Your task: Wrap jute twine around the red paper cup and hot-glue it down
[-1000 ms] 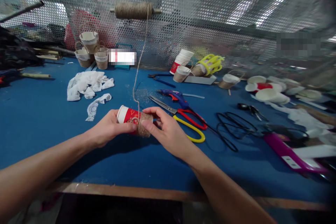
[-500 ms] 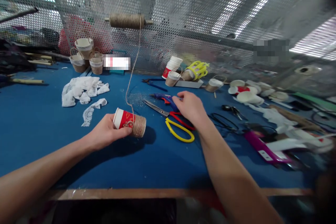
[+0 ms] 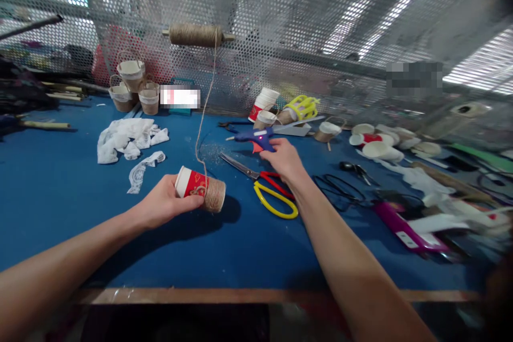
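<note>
My left hand [image 3: 170, 202] grips a red and white paper cup [image 3: 191, 184] lying on its side above the table. Twine [image 3: 215, 195] is wound round the cup's bottom end, and a strand climbs from it to a twine spool [image 3: 194, 35] on the mesh wall. In my right hand [image 3: 284, 159] is a blue glue gun [image 3: 256, 137], raised off the table with its nozzle pointing left and a small light showing. Under it lie scissors [image 3: 256, 176] with one red and one yellow handle, blades partly apart.
White lace strips [image 3: 130, 139] lie on the blue table [image 3: 184, 256] at left. Small finished baskets [image 3: 134, 91] stand behind them. Stacked paper cups [image 3: 264, 102] and pliers [image 3: 232, 125] are at the back. Keys [image 3: 356, 171], a black cable [image 3: 339, 192] and a purple object [image 3: 409, 227] lie at right.
My right hand has lifted the glue gun off the table, and its nozzle has come up. The cup in my left hand stays nearly where it was.
</note>
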`<state>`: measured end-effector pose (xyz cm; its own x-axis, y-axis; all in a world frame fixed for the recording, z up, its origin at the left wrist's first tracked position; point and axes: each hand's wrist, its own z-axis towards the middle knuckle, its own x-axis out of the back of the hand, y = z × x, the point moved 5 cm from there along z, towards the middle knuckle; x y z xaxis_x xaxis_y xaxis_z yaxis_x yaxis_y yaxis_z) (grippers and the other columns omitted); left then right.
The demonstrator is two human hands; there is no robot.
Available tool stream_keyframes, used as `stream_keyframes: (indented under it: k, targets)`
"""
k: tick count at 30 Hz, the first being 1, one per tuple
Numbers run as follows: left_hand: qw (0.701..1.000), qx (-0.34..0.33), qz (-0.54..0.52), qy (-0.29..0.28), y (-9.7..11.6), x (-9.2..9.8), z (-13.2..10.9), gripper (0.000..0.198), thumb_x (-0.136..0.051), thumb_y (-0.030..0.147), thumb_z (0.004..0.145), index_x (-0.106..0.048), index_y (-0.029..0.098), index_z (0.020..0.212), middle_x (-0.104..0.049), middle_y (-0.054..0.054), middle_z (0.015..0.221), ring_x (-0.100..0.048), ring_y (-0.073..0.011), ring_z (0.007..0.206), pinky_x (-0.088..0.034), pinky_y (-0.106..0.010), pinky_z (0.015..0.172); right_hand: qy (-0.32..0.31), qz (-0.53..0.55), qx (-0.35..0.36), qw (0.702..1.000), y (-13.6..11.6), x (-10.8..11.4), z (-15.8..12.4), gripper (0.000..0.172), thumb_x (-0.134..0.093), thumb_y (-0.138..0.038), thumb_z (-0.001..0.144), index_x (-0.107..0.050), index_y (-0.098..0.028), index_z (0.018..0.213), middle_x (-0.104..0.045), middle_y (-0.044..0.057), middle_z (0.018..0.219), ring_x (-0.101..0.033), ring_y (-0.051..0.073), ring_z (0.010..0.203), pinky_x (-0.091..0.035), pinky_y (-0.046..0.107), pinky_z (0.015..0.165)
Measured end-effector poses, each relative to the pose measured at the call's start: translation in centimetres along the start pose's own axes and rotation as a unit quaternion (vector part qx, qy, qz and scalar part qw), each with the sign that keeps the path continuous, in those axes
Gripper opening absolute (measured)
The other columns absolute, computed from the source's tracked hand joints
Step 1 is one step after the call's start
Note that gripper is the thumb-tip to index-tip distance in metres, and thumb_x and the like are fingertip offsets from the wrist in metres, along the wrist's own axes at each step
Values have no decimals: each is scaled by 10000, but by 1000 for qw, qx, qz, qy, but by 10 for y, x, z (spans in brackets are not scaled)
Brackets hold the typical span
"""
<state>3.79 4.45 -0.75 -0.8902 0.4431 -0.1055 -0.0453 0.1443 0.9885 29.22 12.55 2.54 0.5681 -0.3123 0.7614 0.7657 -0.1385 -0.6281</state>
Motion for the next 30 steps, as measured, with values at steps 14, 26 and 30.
stream_keyframes:
  k: [14,26,30]
  targets:
    - [999,11,5,32,2,3,-1,178,-703,225,598,-624,108,706,-610,2,609,-510,-88,540,-413,-188,548,-237,163,117,951,-56,26,-103,223,-554,-400,765,-576,-178,782,-513,-25,501,-473,101,443,-407,231,416]
    - [1000,1,10,19,4,2,2,248,-662,221,659,-673,111,881,-701,-46,775,-626,-152,704,-488,-242,693,-225,-11,217,950,-51,21,-115,202,-536,-404,753,-597,-243,648,-545,-12,467,-530,153,458,-410,275,427]
    - [1000,-7,6,11,4,0,2,301,-653,240,684,-673,115,957,-712,-63,833,-643,-167,747,-498,-254,721,-189,-34,232,954,-53,22,-114,161,-568,-408,734,-622,-256,743,-628,20,642,-587,199,601,-441,308,500]
